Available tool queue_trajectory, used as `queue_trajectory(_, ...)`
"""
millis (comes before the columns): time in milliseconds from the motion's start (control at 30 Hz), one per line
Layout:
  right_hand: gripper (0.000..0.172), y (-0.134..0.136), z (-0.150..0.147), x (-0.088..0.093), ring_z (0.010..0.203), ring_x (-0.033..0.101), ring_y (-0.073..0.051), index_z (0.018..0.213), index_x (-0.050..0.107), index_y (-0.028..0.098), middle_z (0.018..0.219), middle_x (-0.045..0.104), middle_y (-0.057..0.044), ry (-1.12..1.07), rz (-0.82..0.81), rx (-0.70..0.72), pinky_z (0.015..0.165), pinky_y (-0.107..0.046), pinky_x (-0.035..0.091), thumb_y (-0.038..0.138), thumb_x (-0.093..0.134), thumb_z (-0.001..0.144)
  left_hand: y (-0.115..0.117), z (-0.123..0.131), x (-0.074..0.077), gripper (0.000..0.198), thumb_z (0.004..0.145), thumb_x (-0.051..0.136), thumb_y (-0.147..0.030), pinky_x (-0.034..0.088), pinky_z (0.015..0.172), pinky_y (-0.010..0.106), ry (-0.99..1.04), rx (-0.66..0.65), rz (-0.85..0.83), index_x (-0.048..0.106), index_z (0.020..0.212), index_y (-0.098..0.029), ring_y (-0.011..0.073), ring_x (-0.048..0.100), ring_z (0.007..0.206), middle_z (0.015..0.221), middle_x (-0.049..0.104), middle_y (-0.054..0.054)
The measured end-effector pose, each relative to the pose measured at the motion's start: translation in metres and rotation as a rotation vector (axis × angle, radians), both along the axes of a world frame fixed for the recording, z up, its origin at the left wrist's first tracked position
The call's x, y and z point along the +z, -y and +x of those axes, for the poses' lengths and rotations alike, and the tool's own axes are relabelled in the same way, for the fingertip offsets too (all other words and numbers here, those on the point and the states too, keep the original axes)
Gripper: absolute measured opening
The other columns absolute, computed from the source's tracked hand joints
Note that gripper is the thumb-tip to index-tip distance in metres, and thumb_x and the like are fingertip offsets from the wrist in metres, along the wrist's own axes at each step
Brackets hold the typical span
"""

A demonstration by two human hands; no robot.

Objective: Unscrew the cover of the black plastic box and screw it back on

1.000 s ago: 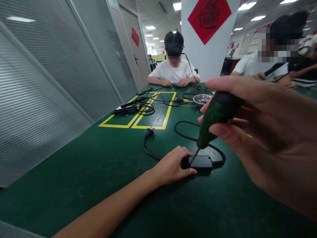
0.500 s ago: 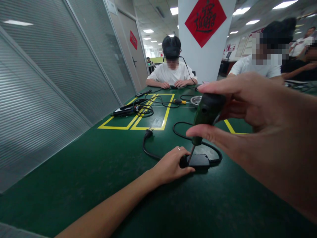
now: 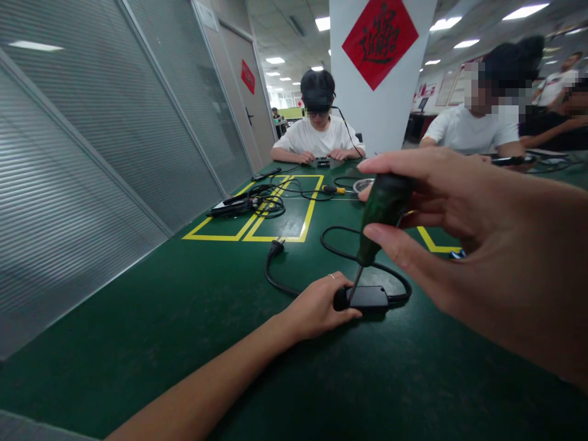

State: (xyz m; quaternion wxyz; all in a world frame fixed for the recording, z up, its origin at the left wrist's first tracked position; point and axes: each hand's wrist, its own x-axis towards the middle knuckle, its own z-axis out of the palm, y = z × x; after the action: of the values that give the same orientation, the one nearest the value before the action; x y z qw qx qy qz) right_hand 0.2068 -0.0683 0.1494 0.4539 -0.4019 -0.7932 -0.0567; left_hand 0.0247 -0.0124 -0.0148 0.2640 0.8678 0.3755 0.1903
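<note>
Screwdriver (image 3: pixel 376 223) stands near-upright, tip down on black adapter (image 3: pixel 370 297).

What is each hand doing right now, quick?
Left hand: fingers pressed on the black adapter, holding it down on the table.
Right hand: fingers closed around the green screwdriver.

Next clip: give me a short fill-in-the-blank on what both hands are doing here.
1. The right hand grips a screwdriver with a ____ handle.
2. The left hand steadies a black ____ on the table.
3. The screwdriver's tip points ____ onto it.
4. The floor-style markings taped on the table are ____.

Missing words: green; power adapter; down; yellow
</note>
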Motion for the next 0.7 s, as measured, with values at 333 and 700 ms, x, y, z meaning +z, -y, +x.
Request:
queue_trajectory(333, 0.052, -0.007, 0.004, -0.002, 0.101, 0.064, -0.020, 0.129, 0.052, 0.031, 0.119, 0.063, 0.002, 0.042, -0.040, 0.068, 0.087, -0.034, 0.057, 0.023, 0.062, 0.079, -0.001, -0.001, 0.001, 0.042, 0.079, 0.070, -0.039, 0.047, 0.087, 0.038, 0.003, -0.006, -0.001, 0.058, 0.113, -0.019, 0.0271, 0.060, 0.097, 0.107, 0.063, 0.009)
queue_trajectory(700, 0.063, -0.019, 0.007, -0.017, 0.104, 0.062, -0.015, 0.132, 0.045, 0.028, 0.123, 0.058, 0.001, -0.076, -0.090, 0.179, 0.087, -0.023, 0.056, 0.016, 0.066, 0.074, -0.002, -0.001, -0.002, 0.043, 0.079, 0.071, -0.040, 0.046, 0.083, 0.035, 0.009, -0.026, 0.045, 0.056, 0.113, -0.018, 0.0236, 0.058, 0.092, 0.103, 0.060, 0.007)
